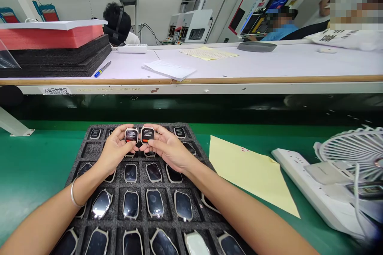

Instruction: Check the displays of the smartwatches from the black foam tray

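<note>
Pale smartwatches (131, 135), in left hand (115, 150), right hand (169, 150)

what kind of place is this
Probably an electronics factory line handling smartwatches. Rows of smartwatches sit in a black foam tray on a green bench mat, more black foam trays are stacked on the shelf beyond, and a co-worker sits further back.

Two strapless smartwatches, pale frames, screens lit: left watch (131, 135) pinched by left hand (115, 149), right watch (147, 134) by right hand (169, 151). Side by side, almost touching, faces up toward camera, held just over top rows of black foam tray (140, 185). Other watches (131, 205) lie face-up in its cutouts, screens dark.
</note>
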{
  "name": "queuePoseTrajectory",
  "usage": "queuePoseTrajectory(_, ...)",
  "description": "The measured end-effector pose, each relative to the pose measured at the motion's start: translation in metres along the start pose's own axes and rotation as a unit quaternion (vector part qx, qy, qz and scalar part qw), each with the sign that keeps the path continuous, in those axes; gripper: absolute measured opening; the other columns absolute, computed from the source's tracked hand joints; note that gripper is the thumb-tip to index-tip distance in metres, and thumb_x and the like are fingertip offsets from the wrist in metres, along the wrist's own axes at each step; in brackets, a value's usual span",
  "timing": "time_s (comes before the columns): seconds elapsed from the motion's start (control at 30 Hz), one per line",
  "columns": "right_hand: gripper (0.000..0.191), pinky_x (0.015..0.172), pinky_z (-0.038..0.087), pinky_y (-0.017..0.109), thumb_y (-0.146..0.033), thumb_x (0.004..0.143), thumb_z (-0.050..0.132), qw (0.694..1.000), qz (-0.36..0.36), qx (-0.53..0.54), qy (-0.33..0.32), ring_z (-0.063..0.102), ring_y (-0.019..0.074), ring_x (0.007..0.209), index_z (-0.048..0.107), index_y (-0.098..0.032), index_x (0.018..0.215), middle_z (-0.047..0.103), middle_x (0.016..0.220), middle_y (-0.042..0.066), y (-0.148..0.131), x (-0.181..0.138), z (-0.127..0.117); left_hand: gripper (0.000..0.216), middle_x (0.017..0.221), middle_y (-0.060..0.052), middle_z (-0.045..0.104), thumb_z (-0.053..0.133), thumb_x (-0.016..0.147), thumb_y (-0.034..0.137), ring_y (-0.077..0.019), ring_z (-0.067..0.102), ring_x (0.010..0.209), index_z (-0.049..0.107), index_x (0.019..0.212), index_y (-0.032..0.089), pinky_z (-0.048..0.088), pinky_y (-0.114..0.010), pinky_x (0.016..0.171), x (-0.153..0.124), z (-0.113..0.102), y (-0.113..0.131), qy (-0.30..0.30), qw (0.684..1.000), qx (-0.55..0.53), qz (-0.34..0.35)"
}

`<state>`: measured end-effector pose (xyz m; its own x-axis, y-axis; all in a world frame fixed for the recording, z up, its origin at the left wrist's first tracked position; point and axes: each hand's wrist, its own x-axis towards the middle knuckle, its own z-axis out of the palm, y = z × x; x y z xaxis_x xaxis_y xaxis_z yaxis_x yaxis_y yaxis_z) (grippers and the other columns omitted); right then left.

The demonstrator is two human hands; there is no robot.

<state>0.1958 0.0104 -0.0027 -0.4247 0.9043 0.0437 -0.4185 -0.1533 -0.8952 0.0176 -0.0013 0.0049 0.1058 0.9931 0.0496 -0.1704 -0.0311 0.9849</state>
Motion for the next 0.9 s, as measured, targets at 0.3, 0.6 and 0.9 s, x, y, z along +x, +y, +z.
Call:
queuePoseTrajectory(0.3, 0.039, 0.067, 0.050, 0.027, -0.012, 0.071, 0.069, 1.000, -0.009, 0.006, 0.013, 0.065, 0.0111, 0.066, 0.060, -0.022, 0.108, 0.066, 0.083, -0.002, 0.001, 0.001, -0.002, 0.049, 0.109, -0.006, 0.065, 0.067, 0.071, 0.017, -0.0158, 0.073, 0.072, 0.053, 0.118, 0.018, 0.059, -0.030, 0.073, -0.004, 0.000, 0.004, -0.020, 0.999, -0.020, -0.028)
queuePoseTrajectory(0.6, 0.036, 0.059, 0.045, 0.027, -0.028, 0.071, 0.078, 0.999, 0.000, -0.006, 0.038, 0.061, 0.0103, 0.057, 0.060, -0.022, 0.102, 0.065, 0.080, -0.003, -0.001, 0.001, 0.000, 0.042, 0.094, -0.004, 0.068, 0.068, 0.072, 0.025, -0.0169, 0.072, 0.065, 0.055, 0.112, 0.016, 0.060, -0.028, 0.064, -0.006, 0.004, 0.010, -0.011, 0.998, -0.025, -0.054)
queuePoseTrajectory(0.9, 0.038, 0.062, 0.048, 0.026, -0.014, 0.068, 0.072, 0.999, -0.005, 0.001, 0.032, 0.062, 0.0108, 0.061, 0.060, -0.022, 0.103, 0.067, 0.081, -0.002, 0.000, 0.001, -0.001, 0.043, 0.095, -0.003, 0.067, 0.065, 0.069, 0.022, -0.0169, 0.072, 0.065, 0.057, 0.111, 0.017, 0.059, -0.030, 0.066, -0.005, 0.001, 0.010, -0.019, 0.998, -0.040, -0.050)
